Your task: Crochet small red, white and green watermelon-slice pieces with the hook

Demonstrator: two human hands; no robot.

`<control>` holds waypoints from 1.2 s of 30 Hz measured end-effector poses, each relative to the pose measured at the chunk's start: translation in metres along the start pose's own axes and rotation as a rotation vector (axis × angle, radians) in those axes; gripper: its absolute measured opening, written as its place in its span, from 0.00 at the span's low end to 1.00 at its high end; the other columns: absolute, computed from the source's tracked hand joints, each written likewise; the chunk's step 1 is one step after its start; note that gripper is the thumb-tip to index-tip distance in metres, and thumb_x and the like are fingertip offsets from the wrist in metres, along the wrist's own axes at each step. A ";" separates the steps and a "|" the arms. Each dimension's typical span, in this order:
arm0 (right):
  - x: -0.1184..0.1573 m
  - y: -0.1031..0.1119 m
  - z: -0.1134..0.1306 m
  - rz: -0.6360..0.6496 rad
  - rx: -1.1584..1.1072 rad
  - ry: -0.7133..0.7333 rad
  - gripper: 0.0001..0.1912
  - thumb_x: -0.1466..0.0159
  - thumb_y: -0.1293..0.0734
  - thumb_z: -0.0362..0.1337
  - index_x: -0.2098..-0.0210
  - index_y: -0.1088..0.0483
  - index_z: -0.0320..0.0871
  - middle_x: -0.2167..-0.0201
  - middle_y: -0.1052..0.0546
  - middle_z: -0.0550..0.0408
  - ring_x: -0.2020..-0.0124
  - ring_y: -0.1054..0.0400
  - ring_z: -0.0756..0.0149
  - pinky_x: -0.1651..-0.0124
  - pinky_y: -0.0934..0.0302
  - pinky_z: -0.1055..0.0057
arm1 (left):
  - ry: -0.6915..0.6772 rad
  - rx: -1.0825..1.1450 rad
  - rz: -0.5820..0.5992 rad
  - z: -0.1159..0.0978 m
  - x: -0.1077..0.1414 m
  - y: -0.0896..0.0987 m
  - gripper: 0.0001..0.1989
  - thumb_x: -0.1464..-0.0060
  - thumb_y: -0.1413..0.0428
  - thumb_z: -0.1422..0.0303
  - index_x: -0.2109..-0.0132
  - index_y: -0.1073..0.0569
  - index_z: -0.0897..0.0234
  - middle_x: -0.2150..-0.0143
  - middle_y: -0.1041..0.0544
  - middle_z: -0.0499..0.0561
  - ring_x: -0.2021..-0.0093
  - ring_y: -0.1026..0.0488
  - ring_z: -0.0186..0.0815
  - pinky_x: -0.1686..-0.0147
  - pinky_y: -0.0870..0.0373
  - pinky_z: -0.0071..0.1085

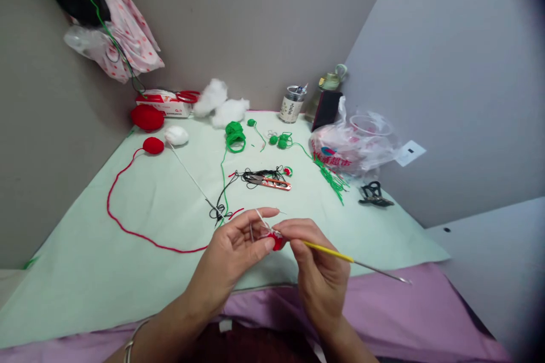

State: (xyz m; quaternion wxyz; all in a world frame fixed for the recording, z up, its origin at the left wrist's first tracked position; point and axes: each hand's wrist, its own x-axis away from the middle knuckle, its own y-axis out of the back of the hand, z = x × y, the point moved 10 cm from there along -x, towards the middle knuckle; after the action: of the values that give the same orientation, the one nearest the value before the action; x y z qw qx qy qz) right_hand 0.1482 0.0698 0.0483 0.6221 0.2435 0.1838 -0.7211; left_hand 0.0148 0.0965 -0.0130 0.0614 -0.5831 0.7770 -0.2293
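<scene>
Between thumb and fingers, my left hand [232,252] pinches a small red and white crochet piece [276,241] above the table's near edge. A white strand runs over its raised index finger. My right hand [319,272] grips a crochet hook [330,250] with a yellow handle; its free metal end points right and down. The hook's other end is at the piece, partly hidden by my fingers. White yarn [191,173] leads back to a white ball [176,135]. From a red ball [153,146], red yarn [128,231] curves toward my left hand.
Thread snips [272,182] lie on tangled black yarn in mid-table. Green yarn [235,137], white stuffing [230,112] and a pen cup [292,105] stand farther back. At right are a plastic bag [353,144], a phone [327,109] and a black claw clip [375,195].
</scene>
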 end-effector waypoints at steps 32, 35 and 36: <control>0.000 0.005 -0.019 0.085 -0.269 -0.153 0.11 0.23 0.38 0.36 0.55 0.23 0.47 0.61 0.17 0.54 0.64 0.23 0.68 0.59 0.27 0.69 | -0.017 -0.034 0.011 -0.005 0.001 0.005 0.14 0.43 0.31 0.66 0.49 0.15 0.51 0.64 0.25 0.45 0.62 0.28 0.31 0.60 0.30 0.26; 0.002 0.006 0.000 0.115 -0.086 0.006 0.12 0.23 0.40 0.32 0.51 0.24 0.47 0.60 0.17 0.54 0.61 0.23 0.67 0.56 0.28 0.68 | -0.031 -0.066 0.009 -0.006 0.001 0.006 0.14 0.42 0.32 0.67 0.48 0.15 0.52 0.64 0.25 0.46 0.62 0.28 0.31 0.59 0.30 0.26; 0.003 0.005 0.005 0.127 -0.036 0.054 0.12 0.23 0.40 0.31 0.50 0.25 0.47 0.59 0.17 0.53 0.59 0.23 0.66 0.55 0.28 0.67 | -0.035 -0.073 0.005 -0.007 0.001 0.006 0.15 0.42 0.32 0.67 0.48 0.15 0.52 0.65 0.25 0.46 0.62 0.28 0.31 0.59 0.30 0.26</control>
State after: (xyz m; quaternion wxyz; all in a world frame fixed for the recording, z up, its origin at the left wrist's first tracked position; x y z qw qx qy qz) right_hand 0.1526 0.0635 0.0508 0.6656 0.2628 0.1976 -0.6699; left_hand 0.0064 0.0985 -0.0093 0.0541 -0.5868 0.7852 -0.1904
